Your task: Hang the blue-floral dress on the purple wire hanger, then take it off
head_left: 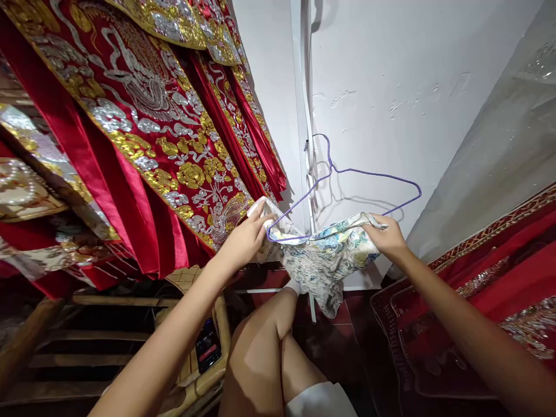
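A floral garment (321,269), white with blue, green and yellow print, hangs crumpled between my hands in the middle of the head view. My left hand (251,231) pinches its upper left edge. On the other side, my right hand (386,234) grips the upper right corner. A purple hanger (369,172) stands above the garment with its hook up against a white vertical strip. The hanger's lower left end dips inside the garment's opening, close to my left fingers. Its right arm slopes down behind the fabric near my right hand, and the lower bar is partly hidden.
Red gowns with gold and silver sequins (191,174) hang at the left. At the right are red embroidered fabric (499,289) and clear plastic sheeting (486,150). A bamboo chair (221,324) with a phone (207,346) on it stands lower left. A white wall (391,69) is behind.
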`<action>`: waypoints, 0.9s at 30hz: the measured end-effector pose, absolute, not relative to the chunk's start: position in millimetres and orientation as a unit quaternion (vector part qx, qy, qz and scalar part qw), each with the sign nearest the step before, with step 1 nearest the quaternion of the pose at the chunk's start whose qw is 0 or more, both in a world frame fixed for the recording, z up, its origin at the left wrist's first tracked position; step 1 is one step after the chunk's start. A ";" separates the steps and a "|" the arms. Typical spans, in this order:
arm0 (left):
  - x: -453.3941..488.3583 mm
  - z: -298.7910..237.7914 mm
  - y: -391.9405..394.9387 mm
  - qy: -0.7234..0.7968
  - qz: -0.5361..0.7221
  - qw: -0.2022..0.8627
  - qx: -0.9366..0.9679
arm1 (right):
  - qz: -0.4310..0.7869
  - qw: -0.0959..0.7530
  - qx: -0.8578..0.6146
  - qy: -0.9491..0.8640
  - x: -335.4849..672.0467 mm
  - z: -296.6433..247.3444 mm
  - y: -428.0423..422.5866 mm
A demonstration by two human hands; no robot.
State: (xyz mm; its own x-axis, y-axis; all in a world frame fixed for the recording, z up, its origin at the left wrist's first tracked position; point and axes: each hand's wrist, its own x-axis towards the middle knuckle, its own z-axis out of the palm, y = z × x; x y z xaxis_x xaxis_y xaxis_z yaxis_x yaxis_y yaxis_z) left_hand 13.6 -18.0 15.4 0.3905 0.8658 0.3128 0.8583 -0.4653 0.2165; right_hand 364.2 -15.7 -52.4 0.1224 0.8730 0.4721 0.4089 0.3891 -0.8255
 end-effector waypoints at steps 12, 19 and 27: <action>-26.1 -21.0 -41.2 0.488 0.162 0.020 0.858 | 0.217 0.539 -0.521 -0.626 355.8 -65.0 -0.3; 12.8 14.1 -19.7 0.436 0.358 0.004 0.826 | 0.361 0.526 -0.505 -0.581 317.4 -64.7 -13.4; 36.6 22.4 23.1 0.446 0.374 0.033 0.813 | 0.262 0.535 -0.494 -0.633 330.9 -51.8 -54.4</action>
